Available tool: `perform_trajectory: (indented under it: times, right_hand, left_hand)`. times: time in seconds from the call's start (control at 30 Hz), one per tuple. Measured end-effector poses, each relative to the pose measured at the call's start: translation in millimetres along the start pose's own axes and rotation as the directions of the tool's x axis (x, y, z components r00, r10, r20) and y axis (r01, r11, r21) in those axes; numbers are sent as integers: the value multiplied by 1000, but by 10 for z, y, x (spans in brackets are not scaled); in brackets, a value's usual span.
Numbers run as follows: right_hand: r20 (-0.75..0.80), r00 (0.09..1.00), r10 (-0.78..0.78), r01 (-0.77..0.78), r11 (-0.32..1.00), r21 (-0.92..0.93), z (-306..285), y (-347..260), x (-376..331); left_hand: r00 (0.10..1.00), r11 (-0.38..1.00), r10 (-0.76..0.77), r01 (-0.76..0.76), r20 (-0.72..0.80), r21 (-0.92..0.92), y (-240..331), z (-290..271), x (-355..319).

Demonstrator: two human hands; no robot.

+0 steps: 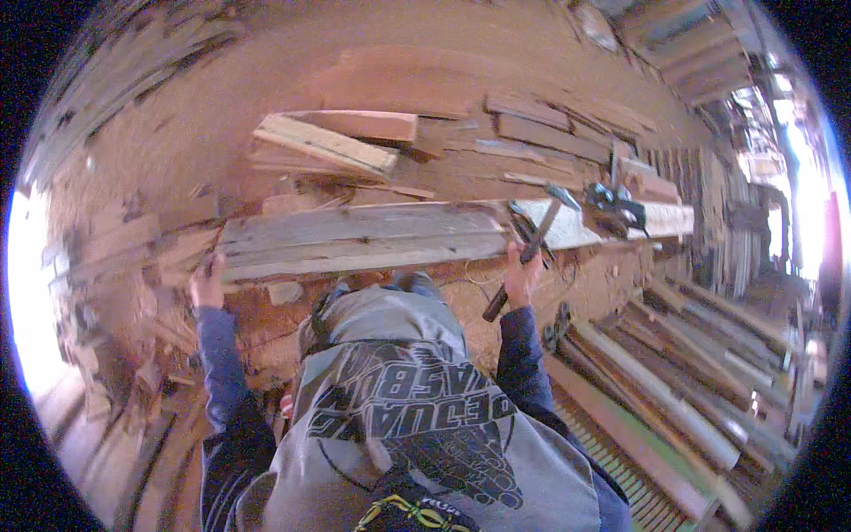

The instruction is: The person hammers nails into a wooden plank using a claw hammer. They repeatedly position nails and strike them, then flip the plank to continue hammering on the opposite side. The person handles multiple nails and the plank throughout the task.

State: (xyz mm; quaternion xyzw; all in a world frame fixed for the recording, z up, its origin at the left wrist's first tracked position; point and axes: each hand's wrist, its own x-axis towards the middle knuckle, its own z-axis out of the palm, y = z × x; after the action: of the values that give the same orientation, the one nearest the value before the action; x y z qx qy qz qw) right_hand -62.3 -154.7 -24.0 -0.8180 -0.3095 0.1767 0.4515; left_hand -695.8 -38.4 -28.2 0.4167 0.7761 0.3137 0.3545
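Note:
Across in front of me lies a long, weathered wooden board (355, 232), with a lengthwise line that may be a joint between two pieces. My left hand (208, 282) is at its left end, fingers closed around the near corner; blur hides the fingertips. In my right hand (523, 277) is a hammer (537, 239), gripped around its dark handle. The metal head points up and away, above the board's right end, while the handle's butt sticks out below my fist. That hand is close to the board's near edge, and I cannot tell whether it touches it.
Right of the board, a dark hand tool (618, 211), perhaps a plane, rests on a pale plank (678, 221). Cut timber blocks (328, 144) and scrap boards (541, 133) lie beyond. Long planks (674, 390) are stacked at the lower right, with more timber (151, 58) at the far left.

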Motion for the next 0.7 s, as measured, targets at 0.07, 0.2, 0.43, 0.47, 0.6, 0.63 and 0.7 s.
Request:
perform_trajectory:
  times: [0.07,0.2,0.43,0.47,0.6,0.63,0.7]
  right_hand:
    - [30,998,51,-54,993,107,-63,-162,47]
    - [5,994,111,-111,993,46,-4,-340,105]
    - [274,953,126,-33,946,-321,-598,-225,281]
    - [318,948,-13,120,941,-318,-800,-208,306]
    - [412,900,144,-85,984,-158,-1306,-228,351]
    - [459,846,271,-168,953,-252,-1350,-263,364]
    - [542,800,259,-81,941,-330,-1296,-362,342]
  left_hand:
    - [998,993,-8,0,62,118,104,-90,151]
    - [997,851,75,-69,8,520,245,-138,309]
    - [994,810,109,-97,14,578,544,-18,302]
    - [993,820,116,-117,39,560,562,-6,258]
    - [979,855,203,-176,-2,487,597,10,91]
    - [972,812,232,-175,-34,556,611,36,64]
    - [977,835,205,-147,-52,531,637,40,-1]
